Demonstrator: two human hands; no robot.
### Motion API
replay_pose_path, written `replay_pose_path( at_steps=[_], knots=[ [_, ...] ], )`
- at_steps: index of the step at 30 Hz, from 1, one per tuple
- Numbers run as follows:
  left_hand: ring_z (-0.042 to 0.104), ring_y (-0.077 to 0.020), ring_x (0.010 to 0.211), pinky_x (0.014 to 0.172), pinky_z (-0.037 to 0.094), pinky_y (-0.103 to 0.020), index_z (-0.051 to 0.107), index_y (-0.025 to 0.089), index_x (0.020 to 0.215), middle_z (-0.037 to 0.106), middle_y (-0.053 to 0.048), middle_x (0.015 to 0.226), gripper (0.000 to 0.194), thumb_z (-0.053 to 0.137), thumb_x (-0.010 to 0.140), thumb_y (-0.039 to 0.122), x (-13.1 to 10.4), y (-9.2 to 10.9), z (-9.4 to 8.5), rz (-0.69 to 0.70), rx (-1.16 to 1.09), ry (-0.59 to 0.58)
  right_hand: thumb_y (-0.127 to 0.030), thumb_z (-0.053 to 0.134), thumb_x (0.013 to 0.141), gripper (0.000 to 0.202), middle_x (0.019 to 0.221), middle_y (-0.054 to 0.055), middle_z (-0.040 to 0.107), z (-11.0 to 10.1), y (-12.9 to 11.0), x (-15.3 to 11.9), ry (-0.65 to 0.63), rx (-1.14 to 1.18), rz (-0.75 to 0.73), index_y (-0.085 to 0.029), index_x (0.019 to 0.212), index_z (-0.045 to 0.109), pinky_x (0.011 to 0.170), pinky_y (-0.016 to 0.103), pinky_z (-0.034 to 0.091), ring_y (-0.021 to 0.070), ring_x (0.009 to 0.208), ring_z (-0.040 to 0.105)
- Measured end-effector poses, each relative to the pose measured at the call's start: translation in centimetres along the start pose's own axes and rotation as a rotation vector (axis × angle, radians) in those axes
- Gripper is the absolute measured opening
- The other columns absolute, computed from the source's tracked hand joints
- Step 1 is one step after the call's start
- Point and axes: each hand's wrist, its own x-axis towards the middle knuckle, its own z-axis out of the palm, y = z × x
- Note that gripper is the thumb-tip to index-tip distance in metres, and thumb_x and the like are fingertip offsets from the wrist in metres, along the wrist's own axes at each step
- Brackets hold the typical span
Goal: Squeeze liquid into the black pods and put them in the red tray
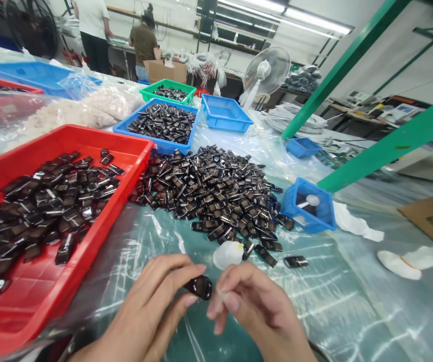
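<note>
Workshop room: strip lights overhead, two people at the far benches, white pedestal fan (263, 70) behind the trays. Plastic sheeting (337, 301) covers the green work surface and catches glare.

Edges as I read them from my remote post: red tray (42, 284) bounds the left side, its near wall close to the left forearm. Heaped dark glossy casings (216, 191) block the front. Small blue bin (312, 213) and green post (393, 143) stand to the right. Widest room to move is right of the right hand, over sheeting; the gap between left hand and tray is narrower.

Left hand (152, 301): thumb and fingers clamped on one glossy black casing (201, 287), held just above the surface, its outer end pointing toward the right hand. Right hand (257, 301): fingers curled, tips near that end; I cannot tell whether they pinch anything. White rounded object (228, 254) lies just beyond the fingers, beside the heap.
</note>
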Motion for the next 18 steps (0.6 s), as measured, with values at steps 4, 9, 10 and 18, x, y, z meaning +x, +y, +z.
replay_pose_path(
  at_steps=[4,9,10,18],
  knots=[
    [0.052,-0.0165,0.105,0.088,0.043,-0.027,0.045,0.023,0.124,0.052,-0.006,0.113,0.026,0.028,0.104,0.023,0.1,0.0,0.0,0.066,0.041,-0.002,-0.036,0.06,0.09,0.013,0.074,-0.001,0.067,0.2,-0.1,0.0,-0.037,0.326,0.22,-0.023,0.089,0.058,0.055,0.02,0.055,0.0084,0.06,0.063],
    [0.053,-0.0172,0.1,0.083,0.043,-0.028,0.049,0.019,0.123,0.053,-0.007,0.109,0.028,0.028,0.104,0.019,0.4,0.3,-0.3,0.105,0.086,0.019,-0.03,0.063,0.089,0.012,0.069,-0.003,0.065,0.2,-0.1,0.3,-0.058,0.5,0.34,-0.02,0.087,0.057,0.056,0.015,0.053,0.0044,0.06,0.063],
    [0.053,-0.0172,0.1,0.083,0.043,-0.028,0.049,0.018,0.122,0.054,-0.006,0.108,0.027,0.029,0.104,0.018,0.5,0.3,-0.3,0.112,0.098,0.026,-0.031,0.064,0.089,0.013,0.068,-0.004,0.065,0.2,0.1,0.4,-0.062,0.527,0.34,-0.02,0.088,0.055,0.055,0.015,0.053,0.0042,0.059,0.063],
    [0.049,-0.02,0.113,0.099,0.035,-0.033,0.047,0.015,0.133,0.059,-0.006,0.118,0.039,0.026,0.101,0.004,-1.2,0.6,-0.2,0.231,0.197,0.011,-0.043,0.062,0.086,0.025,0.058,-0.005,0.06,1.0,2.2,0.2,-0.165,0.527,0.317,-0.024,0.086,0.047,0.034,0.015,0.044,0.0079,0.042,0.058]
  ],
)
